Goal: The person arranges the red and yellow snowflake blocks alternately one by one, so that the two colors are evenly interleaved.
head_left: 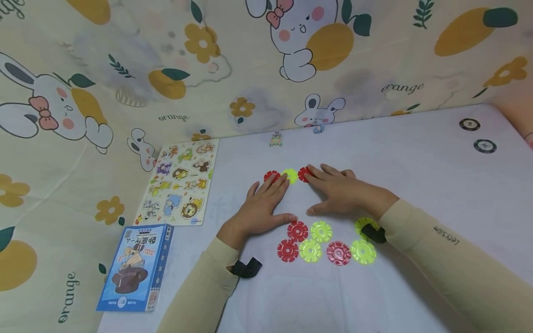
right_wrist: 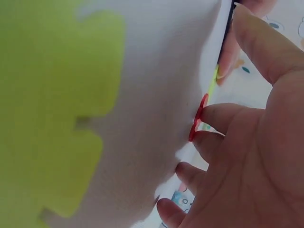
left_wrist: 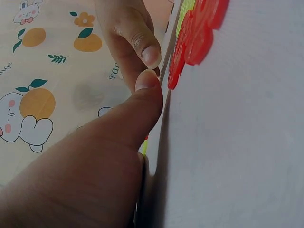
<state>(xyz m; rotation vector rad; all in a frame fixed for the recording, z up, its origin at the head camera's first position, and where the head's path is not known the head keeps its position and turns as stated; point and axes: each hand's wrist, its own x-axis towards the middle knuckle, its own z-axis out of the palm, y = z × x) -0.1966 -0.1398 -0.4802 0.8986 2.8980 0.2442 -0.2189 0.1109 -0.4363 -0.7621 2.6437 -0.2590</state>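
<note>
In the head view, a red notched disc (head_left: 269,175), a yellow-green notched disc (head_left: 291,175) and a second red disc (head_left: 303,174) lie in a row. My left hand (head_left: 260,210), palm down with fingers extended, has its fingertips over the left red and yellow-green discs. My right hand (head_left: 339,190) lies flat, its fingers spread. Two of its fingertips touch the right-hand red disc (right_wrist: 198,118) in the right wrist view. Closer to me, a group of red discs (head_left: 297,231) and yellow-green discs (head_left: 310,250) sits below my left thumb.
Another red disc (head_left: 339,253) and yellow-green disc (head_left: 363,251) lie beneath my right forearm. An animal sticker sheet (head_left: 176,185) and a blue box (head_left: 135,268) are on the left. Two black-and-white round pieces (head_left: 469,124) sit at the far right. A small figure (head_left: 275,139) stands behind the row.
</note>
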